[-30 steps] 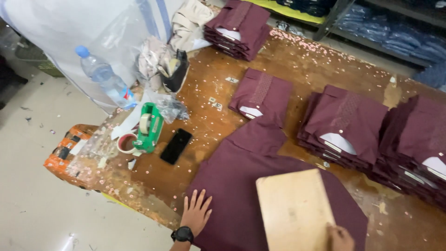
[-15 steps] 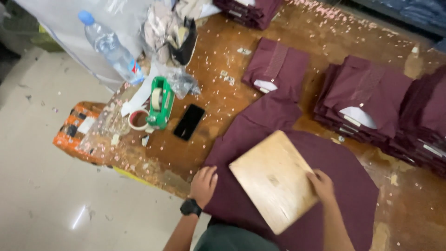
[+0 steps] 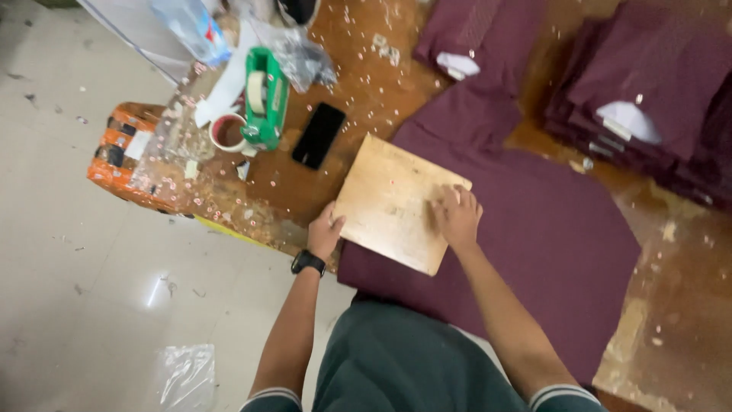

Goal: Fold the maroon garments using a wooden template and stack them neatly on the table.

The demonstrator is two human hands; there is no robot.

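A flat wooden board (image 3: 385, 200) lies on a spread-out maroon garment (image 3: 534, 236) on the worn wooden table (image 3: 358, 99). My left hand (image 3: 324, 233), with a black watch on the wrist, grips the board's left edge. My right hand (image 3: 456, 216) rests palm down on the board's right part, fingers spread.
A black phone (image 3: 319, 135), a green tape dispenser (image 3: 263, 99), a tape roll (image 3: 227, 131) and a plastic bottle (image 3: 192, 27) lie at the table's left. Folded maroon garments (image 3: 633, 99) are stacked at the right and at the back (image 3: 465, 38). A plastic bag (image 3: 185, 374) lies on the floor.
The board has slid left over the garment toward the table's edge. My left hand has gone from flat on the cloth to the board's left edge. The camera has tilted further down.
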